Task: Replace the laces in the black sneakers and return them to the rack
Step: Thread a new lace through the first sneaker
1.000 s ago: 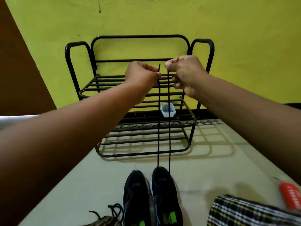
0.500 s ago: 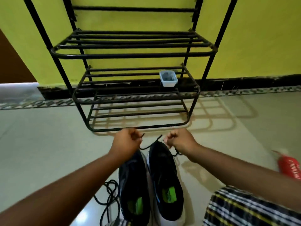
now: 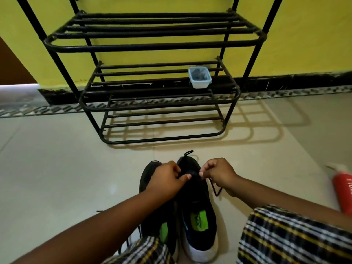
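The black sneakers [image 3: 192, 202] sit side by side on the floor [image 3: 57, 168] before the rack [image 3: 152, 46], toes toward it, long axes running away from you. Your left hand [image 3: 167, 178] and right hand [image 3: 219, 173] each pinch the lace [image 3: 215, 187] over the right sneaker's toe end.

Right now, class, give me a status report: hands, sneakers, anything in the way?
Left hand and right hand pinching lace over right sneaker. Both sneakers on floor, not on rack. Tub on middle shelf.
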The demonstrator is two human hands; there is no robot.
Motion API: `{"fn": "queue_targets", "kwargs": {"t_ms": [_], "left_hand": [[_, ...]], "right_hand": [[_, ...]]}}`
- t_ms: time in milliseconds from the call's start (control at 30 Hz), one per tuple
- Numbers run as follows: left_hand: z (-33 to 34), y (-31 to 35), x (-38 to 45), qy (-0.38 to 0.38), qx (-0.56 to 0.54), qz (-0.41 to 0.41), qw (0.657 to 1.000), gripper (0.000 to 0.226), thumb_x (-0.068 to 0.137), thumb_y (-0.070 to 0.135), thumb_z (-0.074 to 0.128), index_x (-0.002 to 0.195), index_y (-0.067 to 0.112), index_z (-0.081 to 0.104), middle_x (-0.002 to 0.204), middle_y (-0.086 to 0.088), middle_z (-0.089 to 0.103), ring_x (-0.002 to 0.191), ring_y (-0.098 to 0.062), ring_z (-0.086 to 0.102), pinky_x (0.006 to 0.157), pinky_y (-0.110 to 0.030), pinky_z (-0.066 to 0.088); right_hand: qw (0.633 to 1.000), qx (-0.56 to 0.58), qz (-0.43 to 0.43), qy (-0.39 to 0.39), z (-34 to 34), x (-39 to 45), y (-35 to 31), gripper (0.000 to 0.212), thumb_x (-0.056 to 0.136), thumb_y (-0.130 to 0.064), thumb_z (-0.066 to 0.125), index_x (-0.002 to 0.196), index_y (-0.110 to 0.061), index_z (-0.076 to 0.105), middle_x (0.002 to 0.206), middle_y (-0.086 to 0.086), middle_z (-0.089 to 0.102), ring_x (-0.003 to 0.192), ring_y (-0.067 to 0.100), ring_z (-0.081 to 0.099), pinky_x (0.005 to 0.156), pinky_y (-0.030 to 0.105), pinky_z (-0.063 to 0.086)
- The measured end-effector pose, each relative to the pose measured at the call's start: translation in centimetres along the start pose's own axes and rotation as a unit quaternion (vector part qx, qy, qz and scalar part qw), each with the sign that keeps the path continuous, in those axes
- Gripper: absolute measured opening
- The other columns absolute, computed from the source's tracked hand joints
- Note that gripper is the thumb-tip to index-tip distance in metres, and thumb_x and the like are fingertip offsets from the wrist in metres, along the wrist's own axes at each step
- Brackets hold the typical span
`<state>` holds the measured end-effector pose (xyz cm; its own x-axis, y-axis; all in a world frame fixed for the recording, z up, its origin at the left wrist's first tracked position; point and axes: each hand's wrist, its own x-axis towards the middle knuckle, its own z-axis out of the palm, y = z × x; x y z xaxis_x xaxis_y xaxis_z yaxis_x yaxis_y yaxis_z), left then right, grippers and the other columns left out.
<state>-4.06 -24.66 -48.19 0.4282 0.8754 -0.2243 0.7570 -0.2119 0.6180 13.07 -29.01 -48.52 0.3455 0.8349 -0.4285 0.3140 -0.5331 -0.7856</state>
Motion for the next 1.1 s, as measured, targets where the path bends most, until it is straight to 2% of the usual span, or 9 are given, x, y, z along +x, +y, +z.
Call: {"fn": "queue_targets", "kwargs": {"t_ms": [67,167,233,333,433,600,700,833,1100], "left_hand": [[1.0,0.2,0.3,-0.055,0.013,-0.035,0.998,0.053,0.08,0.054,0.065,0.109,0.011,0.055,0.094,-0.001,0.063,0.088,-0.016,0.061,0.075,-0.028,0.049],[1.8,0.3,0.5,-0.076,0.039,-0.047,0.995,0.065,0.076,0.057,0.068,0.115,0.009,0.051,0.105,-0.005,0.062,0.096,-0.019,0.06,0.08,-0.031,0.051],[1.9,0.5,0.8,-0.085,0.044,-0.058,0.994,0.065,0.073,0.055,0.072,0.114,0.008,0.052,0.102,-0.004,0.061,0.095,-0.019,0.06,0.075,-0.029,0.051],[1.9,0.7,1.2,-0.085,0.057,-0.074,0.992,0.045,0.073,0.05,0.075,0.082,0.01,0.058,0.066,0.003,0.051,0.068,-0.014,0.059,0.046,-0.017,0.034],[2.0,0.8,1.3,-0.07,0.025,-0.092,0.993,0.044,0.077,0.036,0.074,0.055,0.011,0.045,0.05,0.001,0.041,0.046,-0.009,0.041,0.039,-0.016,0.025],[1.6,0.3,1.1,-0.062,-0.056,-0.108,0.991,0.02,0.081,0.02,0.069,0.079,0.001,0.073,0.075,-0.013,0.068,0.064,-0.014,0.058,0.049,-0.013,0.04],[1.7,-0.1,0.8,-0.056,-0.12,-0.134,0.982,0.01,0.083,0.014,0.067,0.081,0.008,0.074,0.077,-0.008,0.068,0.071,-0.014,0.062,0.066,-0.025,0.05],[2.0,-0.6,0.9,-0.055,-0.198,-0.174,0.963,0.011,0.084,0.008,0.065,0.076,0.006,0.073,0.078,-0.015,0.069,0.068,-0.021,0.062,0.073,-0.039,0.056],[2.1,-0.7,0.8,-0.052,-0.261,-0.196,0.944,0.021,0.087,0.005,0.063,0.069,0.014,0.068,0.079,-0.015,0.068,0.067,-0.021,0.062,0.069,-0.032,0.054]], "right_hand": [[1.0,-0.013,-0.016,-0.008,0.1,-0.1,0.3,0.02,0.08,-0.002,0.069,0.064,-0.014,0.065,0.055,-0.007,0.058,0.042,-0.006,0.048,0.042,0.006,0.033],[0.997,-0.039,-0.051,-0.033,0.4,-0.3,0.8,0.01,0.08,-0.005,0.07,0.071,-0.009,0.071,0.065,-0.004,0.065,0.065,0.003,0.06,0.062,0.014,0.044],[0.995,-0.063,-0.062,-0.047,0.6,-0.3,1.3,0.01,0.082,-0.006,0.068,0.072,-0.007,0.07,0.056,-0.013,0.062,0.059,-0.004,0.057,0.058,0.009,0.04],[0.994,-0.084,-0.061,-0.044,1.0,-0.1,1.8,0.012,0.083,-0.008,0.067,0.072,-0.005,0.068,0.049,-0.016,0.056,0.051,-0.006,0.052,0.05,0.006,0.035],[0.993,-0.091,-0.06,-0.049,1.6,0.3,1.7,0.021,0.083,-0.007,0.066,0.065,-0.018,0.062,0.055,-0.014,0.057,0.054,-0.003,0.051,0.05,0.008,0.035],[0.987,-0.138,-0.063,-0.05,2.7,0.8,1.2,0.02,0.082,-0.011,0.067,0.065,-0.021,0.063,0.068,-0.009,0.061,0.07,0.004,0.057,0.064,0.018,0.044],[0.984,-0.155,-0.071,-0.051,3.0,0.8,1.1,0.021,0.083,-0.011,0.065,0.065,-0.02,0.063,0.065,-0.012,0.059,0.067,0.002,0.055,0.067,0.022,0.045],[0.982,-0.166,-0.081,-0.045,3.4,0.8,1.1,0.015,0.085,-0.013,0.063,0.07,-0.017,0.066,0.063,-0.015,0.057,0.064,-0.001,0.052,0.067,0.023,0.044],[0.976,-0.199,-0.08,-0.034,4.0,0.7,0.9,0.033,0.086,-0.01,0.06,0.057,-0.026,0.055,0.07,-0.006,0.063,0.075,0.011,0.06,0.072,0.027,0.05]]}}
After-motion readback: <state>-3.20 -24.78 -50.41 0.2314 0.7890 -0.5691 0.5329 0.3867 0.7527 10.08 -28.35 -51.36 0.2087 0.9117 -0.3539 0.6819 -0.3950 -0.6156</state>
